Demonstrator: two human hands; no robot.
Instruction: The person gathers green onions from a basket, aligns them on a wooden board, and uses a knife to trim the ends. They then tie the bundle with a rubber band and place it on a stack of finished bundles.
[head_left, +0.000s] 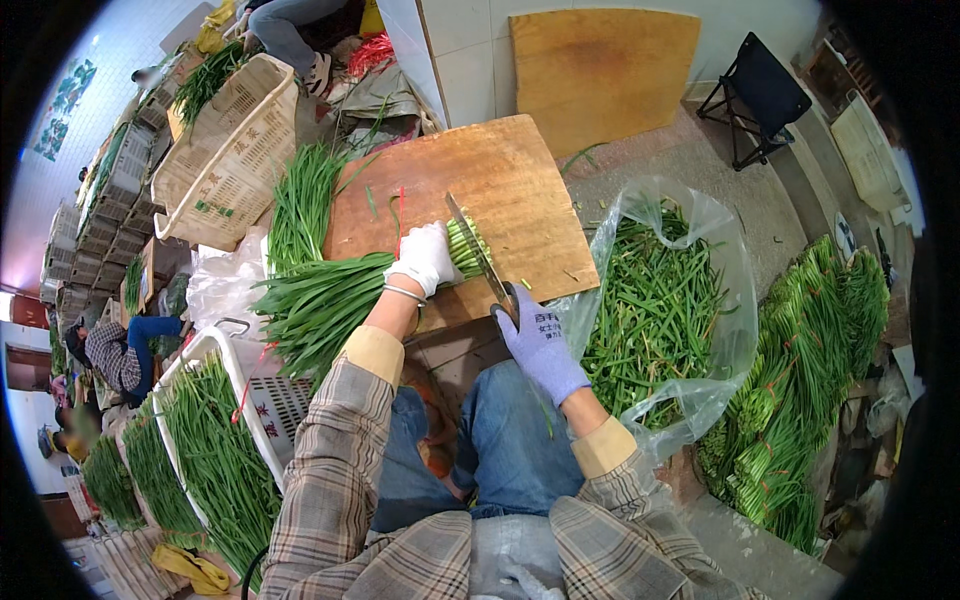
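Observation:
My left hand (427, 258), in a white glove, is closed round a bunch of garlic chives (335, 298) that lies on a wooden cutting board (500, 175). The long leaves trail over the board's left edge, and the pale stem ends point right. My right hand (540, 350), in a lilac glove, grips the dark handle of a knife (473, 232). The blade lies slantwise across the stem ends, beside my left hand; whether it has cut into them I cannot tell. A red tie (402, 215) stands up by my left hand. More chives (303, 205) rest at the board's left side.
Right of the board, a clear plastic bag (738, 310) holds green trimmings. Tied chive bundles (790, 400) are heaped farther right. Left are a white crate (262, 405) of chives and a tilted beige crate (235, 150). A folding stool (762, 95) stands behind; other people sit at left.

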